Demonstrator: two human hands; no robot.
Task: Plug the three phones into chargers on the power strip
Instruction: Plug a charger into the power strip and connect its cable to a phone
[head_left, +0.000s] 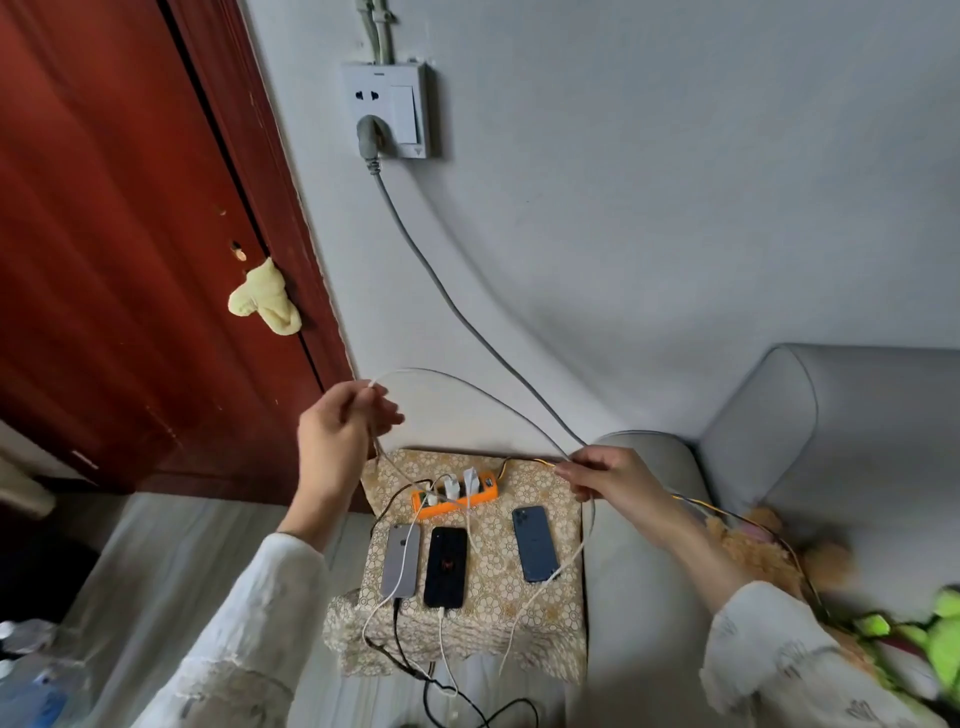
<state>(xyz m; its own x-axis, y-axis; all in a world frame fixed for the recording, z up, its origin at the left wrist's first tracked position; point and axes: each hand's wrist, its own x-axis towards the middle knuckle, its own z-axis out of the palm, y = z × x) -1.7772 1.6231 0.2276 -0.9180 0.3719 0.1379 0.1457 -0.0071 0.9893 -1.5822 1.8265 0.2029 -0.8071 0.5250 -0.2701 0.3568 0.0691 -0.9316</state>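
Observation:
Three phones lie on a small cloth-covered table (519, 623): a silver phone (400, 561) at the left, a black phone (445, 567) in the middle and a dark blue phone (535, 544) at the right. Behind them sits an orange power strip (455, 497) holding white chargers. Cables run into the bottom ends of the silver and black phones. A white cable (467, 387) arcs in the air above the table. My left hand (343, 428) pinches it near one end, and my right hand (608, 475) grips it further along. Its loose end hangs beside the blue phone.
A grey cord (441, 283) runs from a wall socket (387, 111) down towards the table. A red door (130, 234) stands at the left and a grey sofa (831, 441) at the right, with soft toys on it. Black cables trail on the floor in front.

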